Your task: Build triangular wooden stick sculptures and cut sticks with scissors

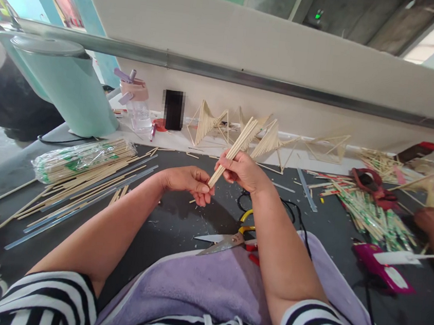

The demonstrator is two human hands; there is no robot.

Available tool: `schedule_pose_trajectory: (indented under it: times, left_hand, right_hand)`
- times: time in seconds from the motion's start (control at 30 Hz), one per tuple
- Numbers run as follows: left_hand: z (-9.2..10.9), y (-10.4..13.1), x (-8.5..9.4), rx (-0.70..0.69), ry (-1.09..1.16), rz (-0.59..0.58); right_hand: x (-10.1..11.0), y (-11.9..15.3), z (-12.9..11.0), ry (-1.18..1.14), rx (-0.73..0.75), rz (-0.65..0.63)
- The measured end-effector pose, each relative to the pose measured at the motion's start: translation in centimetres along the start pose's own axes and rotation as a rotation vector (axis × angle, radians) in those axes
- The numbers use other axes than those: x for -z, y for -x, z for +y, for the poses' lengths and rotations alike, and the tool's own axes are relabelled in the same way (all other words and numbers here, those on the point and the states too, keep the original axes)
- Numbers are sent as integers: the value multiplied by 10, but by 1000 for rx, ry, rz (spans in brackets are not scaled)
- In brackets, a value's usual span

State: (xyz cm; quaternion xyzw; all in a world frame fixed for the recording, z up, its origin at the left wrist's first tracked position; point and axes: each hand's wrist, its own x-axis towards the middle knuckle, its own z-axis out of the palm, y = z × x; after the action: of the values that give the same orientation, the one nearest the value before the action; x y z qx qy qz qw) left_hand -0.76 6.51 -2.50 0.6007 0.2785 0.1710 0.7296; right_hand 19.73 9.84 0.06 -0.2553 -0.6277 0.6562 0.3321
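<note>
A small bundle of thin wooden sticks [242,139] is held slanted above the middle of the dark table. My right hand [241,170] is wrapped round the bundle near its middle. At the lower ends, my left hand [190,183] pinches the sticks between thumb and fingers. Below them lies a pair of scissors [228,240] with yellow handles, its blades pointing left, partly hidden by my right forearm. Beyond the hands, twisted stick frames [207,125] stand along the wall.
On the left lie a plastic-wrapped pack of sticks [85,161], loose sticks and clear glue sticks [78,225]. A green pitcher [70,85], a water bottle [137,105] and a phone [174,110] stand behind. At right are wrapped chopsticks [376,213], a magenta box [384,268] and another person's hand [430,221].
</note>
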Motion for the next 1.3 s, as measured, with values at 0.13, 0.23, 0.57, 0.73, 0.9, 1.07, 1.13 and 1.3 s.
schedule_pose_trajectory:
  times: [0.13,0.23,0.57,0.73,0.9,1.07,1.13,1.3]
  left_hand:
    - [-4,0,4,44,-18,5]
    - [-3,0,2,47,-89,11]
    - [3,0,-6,4,-139,84]
    - [8,5,-7,-15,-13,16]
    - [12,9,-8,-48,50,-65]
    - [18,5,-18,-95,-71,22]
    - [18,3,-20,-123,-122,81]
    - [9,-2,-9,-67,-182,121]
  right_hand:
    - [-1,-1,2,65,1,-43]
    - [-2,-1,3,66,-4,-67]
    - [2,0,0,-9,-27,-64]
    - [7,-1,1,-130,-44,-60]
    - [9,-2,2,-183,-53,-84]
    - [8,-1,1,-218,-37,-111]
    - [9,0,-1,-210,-29,-114]
    - [9,-1,1,-76,-33,-16]
